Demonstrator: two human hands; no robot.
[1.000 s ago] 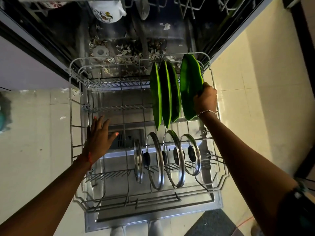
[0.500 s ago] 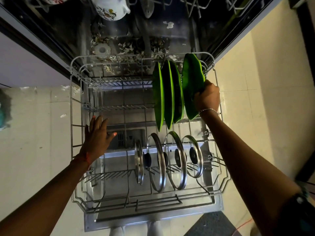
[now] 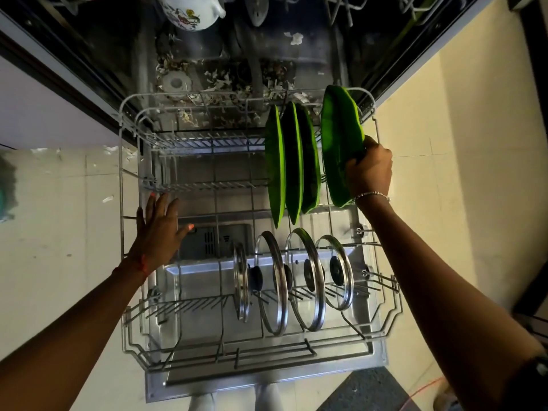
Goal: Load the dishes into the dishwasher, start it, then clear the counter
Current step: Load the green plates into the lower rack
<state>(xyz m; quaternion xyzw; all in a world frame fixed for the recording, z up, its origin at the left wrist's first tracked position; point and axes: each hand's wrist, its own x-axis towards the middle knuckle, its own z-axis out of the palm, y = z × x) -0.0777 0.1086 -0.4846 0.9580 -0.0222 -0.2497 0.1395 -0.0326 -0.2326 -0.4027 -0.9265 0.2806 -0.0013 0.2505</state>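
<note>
We see the wire lower rack (image 3: 121, 185) drawn out over the open dishwasher door (image 3: 267, 381), which lies flat above the pale tiled floor (image 3: 59, 232). In the rack's far right part, three green plates (image 3: 292, 164) stand on edge, close together between the tines. A fourth green plate (image 3: 338, 137) stands just to their right at the far right corner, gripped by the right hand (image 3: 369, 170). Along the near row, four glass lids (image 3: 308, 280) stand upright side by side.
</note>
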